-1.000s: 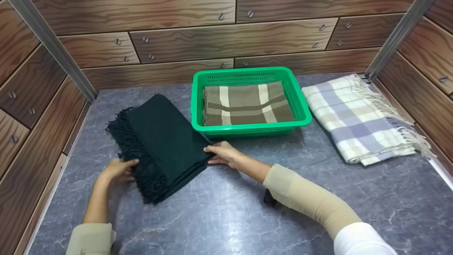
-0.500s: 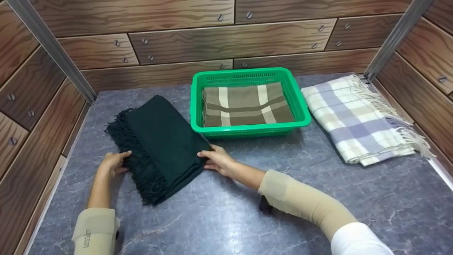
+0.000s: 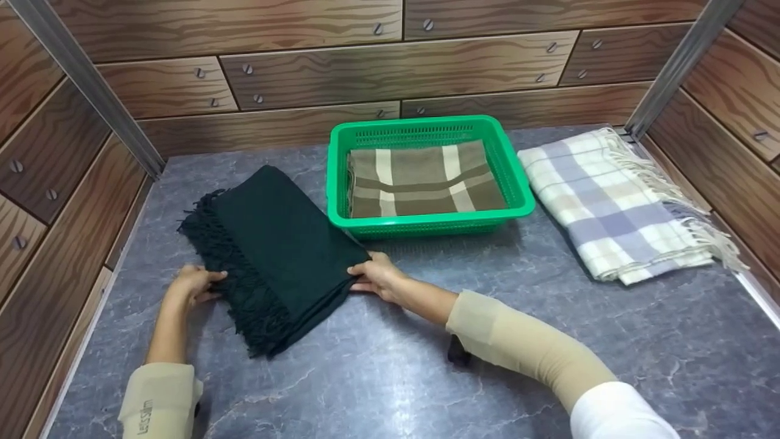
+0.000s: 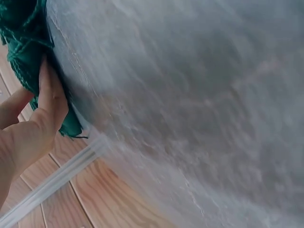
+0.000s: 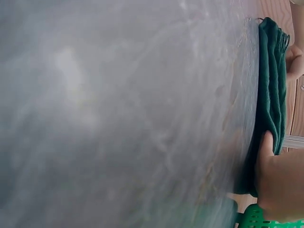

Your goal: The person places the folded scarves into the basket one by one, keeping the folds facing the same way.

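Head view: the dark shawl (image 3: 283, 238) lies between the hands, left hand (image 3: 192, 284) pinching its fringe (image 3: 244, 296), right hand (image 3: 379, 276) a plain corner (image 3: 339, 277).

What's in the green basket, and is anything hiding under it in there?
Inside the green plastic basket lies a brown plaid cloth with cream stripes, folded. It covers most of the bottom, so whatever might be underneath can't be seen.

Left hand (image 3: 192, 284) and right hand (image 3: 380, 275) pinch, well apart, both forearms (image 3: 166, 334) extended forward.
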A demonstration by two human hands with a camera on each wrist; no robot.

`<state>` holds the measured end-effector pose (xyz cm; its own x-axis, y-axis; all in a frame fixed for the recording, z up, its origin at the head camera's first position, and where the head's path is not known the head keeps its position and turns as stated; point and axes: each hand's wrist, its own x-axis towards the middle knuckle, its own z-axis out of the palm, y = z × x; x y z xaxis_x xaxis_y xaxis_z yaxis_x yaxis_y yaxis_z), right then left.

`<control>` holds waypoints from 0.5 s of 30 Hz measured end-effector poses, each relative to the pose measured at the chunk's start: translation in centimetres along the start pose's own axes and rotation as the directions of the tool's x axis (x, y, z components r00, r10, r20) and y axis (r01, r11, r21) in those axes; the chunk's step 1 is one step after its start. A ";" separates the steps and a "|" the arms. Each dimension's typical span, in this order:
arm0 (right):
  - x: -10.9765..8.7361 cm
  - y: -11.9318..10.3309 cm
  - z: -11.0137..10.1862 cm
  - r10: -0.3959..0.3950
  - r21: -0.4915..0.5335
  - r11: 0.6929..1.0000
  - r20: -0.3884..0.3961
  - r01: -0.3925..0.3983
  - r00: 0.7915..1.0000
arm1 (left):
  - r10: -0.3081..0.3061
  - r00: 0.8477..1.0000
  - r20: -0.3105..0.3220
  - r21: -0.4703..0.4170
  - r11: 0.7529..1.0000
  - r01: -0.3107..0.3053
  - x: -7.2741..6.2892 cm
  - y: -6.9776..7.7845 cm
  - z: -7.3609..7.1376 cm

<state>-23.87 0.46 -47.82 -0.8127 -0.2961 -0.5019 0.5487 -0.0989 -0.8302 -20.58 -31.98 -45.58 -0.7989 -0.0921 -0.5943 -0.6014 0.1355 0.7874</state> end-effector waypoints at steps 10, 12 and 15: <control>-0.3 -0.4 -1.1 0.005 -0.054 0.999 0.020 -0.004 1.000 | -0.001 0.999 0.035 0.037 0.999 0.000 -1.5 -1.0 0.2; -0.4 -0.5 -1.4 0.010 -0.061 0.998 0.021 -0.009 1.000 | 0.004 0.999 0.045 0.040 0.999 -0.006 -1.7 -1.2 0.2; -0.4 -0.5 -1.6 0.014 -0.061 0.998 0.025 -0.013 1.000 | 0.009 0.999 0.043 0.058 0.998 -0.012 -1.9 -1.4 0.0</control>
<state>-24.15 2.15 -47.54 -0.7998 -0.3207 -0.5074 0.5459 -0.0369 -0.8371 -18.25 -31.96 -45.59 -0.8033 -0.0485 -0.5936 -0.5906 0.1938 0.7834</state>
